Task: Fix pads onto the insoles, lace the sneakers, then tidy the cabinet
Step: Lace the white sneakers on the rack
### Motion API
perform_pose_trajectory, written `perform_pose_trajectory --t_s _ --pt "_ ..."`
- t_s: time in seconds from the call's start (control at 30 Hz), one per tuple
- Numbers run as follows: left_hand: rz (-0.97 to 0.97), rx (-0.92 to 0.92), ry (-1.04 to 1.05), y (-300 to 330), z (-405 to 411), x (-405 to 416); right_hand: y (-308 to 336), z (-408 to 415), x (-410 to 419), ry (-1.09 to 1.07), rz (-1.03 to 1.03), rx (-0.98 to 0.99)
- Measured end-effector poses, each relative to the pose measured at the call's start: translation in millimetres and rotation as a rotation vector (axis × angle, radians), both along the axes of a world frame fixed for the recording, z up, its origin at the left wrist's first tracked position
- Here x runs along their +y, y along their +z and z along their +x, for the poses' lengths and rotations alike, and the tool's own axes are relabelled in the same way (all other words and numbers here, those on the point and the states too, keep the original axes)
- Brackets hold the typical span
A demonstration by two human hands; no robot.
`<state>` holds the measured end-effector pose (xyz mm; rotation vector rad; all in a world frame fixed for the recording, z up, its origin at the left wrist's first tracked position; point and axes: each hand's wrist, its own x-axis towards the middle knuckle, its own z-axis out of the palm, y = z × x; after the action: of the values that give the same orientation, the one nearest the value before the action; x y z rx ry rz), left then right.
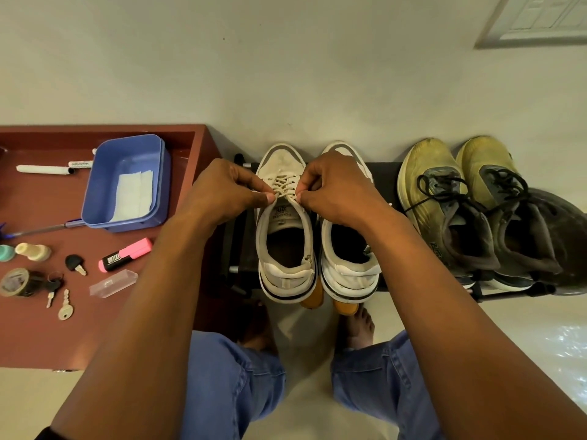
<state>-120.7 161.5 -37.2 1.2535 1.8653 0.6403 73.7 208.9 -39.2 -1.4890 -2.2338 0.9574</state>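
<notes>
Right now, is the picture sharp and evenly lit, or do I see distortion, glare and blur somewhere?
Head view: the wide lens bends the edges and stretches both forearms; the middle is sharp, where the left hand and right hand pinch the laces of the white sneaker; light is soft and warm; glare spots the floor at lower right; the wall frame is soft.
</notes>
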Motion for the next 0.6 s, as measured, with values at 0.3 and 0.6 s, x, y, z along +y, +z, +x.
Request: perform_pose_trajectory --t_s 0.3,0.6 --pt "-0.088 0.002 0.014 2 6 2 -6 0 4 -0.047 -0.084 0.06" --pt "-0.076 0.031 0.019 -4 4 4 -10 -3 5 -0.092 -0.096 0.056"
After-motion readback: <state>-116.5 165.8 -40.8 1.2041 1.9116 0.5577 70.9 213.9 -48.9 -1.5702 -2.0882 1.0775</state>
